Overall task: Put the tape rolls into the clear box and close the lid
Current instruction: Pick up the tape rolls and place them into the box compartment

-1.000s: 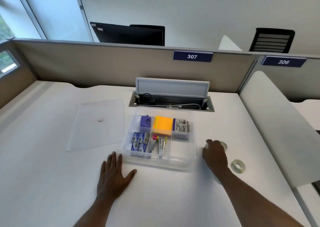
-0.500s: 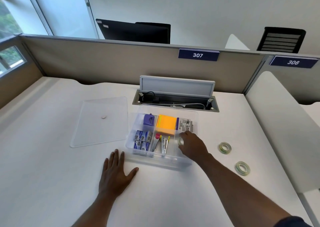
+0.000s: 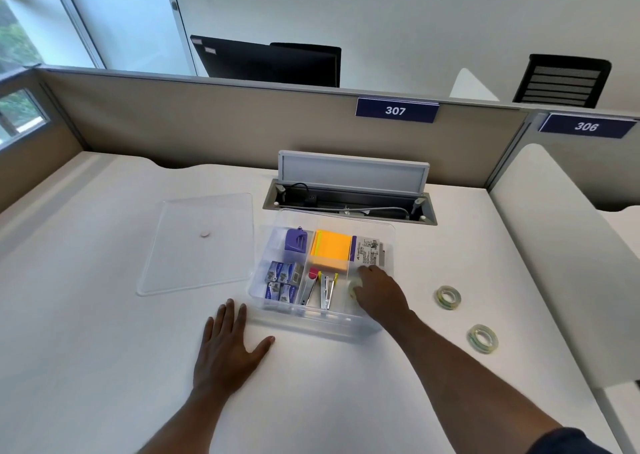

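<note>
The clear box (image 3: 388, 227) sits open mid-desk, with dividers holding sticky notes, staple packs and staplers. My right hand (image 3: 379, 294) reaches into its front right compartment, fingers closed around a tape roll (image 3: 354, 286) that shows only partly under them. Two more clear tape rolls lie on the desk right of the box: one (image 3: 448, 297) farther back, one (image 3: 482, 338) nearer me. The clear lid (image 3: 201, 242) lies flat left of the box. My left hand (image 3: 230, 348) rests flat on the desk in front of the box's left corner, fingers spread.
An open cable tray (image 3: 349, 204) with its raised flap lies just behind the box. A beige partition (image 3: 225, 121) bounds the desk at the back. A white divider panel (image 3: 568, 256) stands on the right, close to the loose tape rolls.
My right hand took a tape roll from the desk at the right and carried it left into the box's front right compartment. My left hand stayed flat in place.
</note>
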`<action>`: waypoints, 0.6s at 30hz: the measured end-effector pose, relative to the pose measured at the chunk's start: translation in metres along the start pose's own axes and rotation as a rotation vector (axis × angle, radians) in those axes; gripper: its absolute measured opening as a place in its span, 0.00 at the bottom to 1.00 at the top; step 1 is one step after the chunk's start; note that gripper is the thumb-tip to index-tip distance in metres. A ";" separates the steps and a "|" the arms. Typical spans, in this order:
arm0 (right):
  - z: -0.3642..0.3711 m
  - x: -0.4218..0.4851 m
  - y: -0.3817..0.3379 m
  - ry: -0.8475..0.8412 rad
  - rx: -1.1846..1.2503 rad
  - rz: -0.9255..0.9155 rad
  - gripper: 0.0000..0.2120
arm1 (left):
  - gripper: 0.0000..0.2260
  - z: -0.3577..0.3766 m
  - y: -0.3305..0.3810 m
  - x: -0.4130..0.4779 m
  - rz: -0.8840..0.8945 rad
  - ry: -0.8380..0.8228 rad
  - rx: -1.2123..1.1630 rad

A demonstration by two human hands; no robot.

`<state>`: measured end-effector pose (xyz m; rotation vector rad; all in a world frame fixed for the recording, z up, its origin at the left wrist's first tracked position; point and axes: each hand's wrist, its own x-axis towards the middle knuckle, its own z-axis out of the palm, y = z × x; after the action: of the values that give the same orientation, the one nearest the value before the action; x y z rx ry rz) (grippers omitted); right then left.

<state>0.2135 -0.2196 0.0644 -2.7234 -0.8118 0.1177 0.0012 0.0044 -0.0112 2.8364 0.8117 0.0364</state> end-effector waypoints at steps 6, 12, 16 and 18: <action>-0.027 -0.010 0.026 0.409 -0.004 0.197 0.08 | 0.44 0.002 0.000 0.001 0.007 0.001 -0.008; -0.031 -0.048 0.076 0.201 -0.101 0.416 0.14 | 0.45 0.001 0.000 0.001 0.009 -0.002 -0.012; -0.031 -0.068 0.094 -0.215 -0.202 0.537 0.35 | 0.46 -0.002 0.001 0.000 0.009 -0.003 -0.021; -0.033 -0.075 0.096 -0.336 -0.172 0.566 0.41 | 0.46 -0.003 0.002 0.000 0.008 -0.007 -0.028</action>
<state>0.2062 -0.3452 0.0665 -3.0651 -0.0977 0.6654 0.0020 0.0034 -0.0080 2.8117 0.7916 0.0381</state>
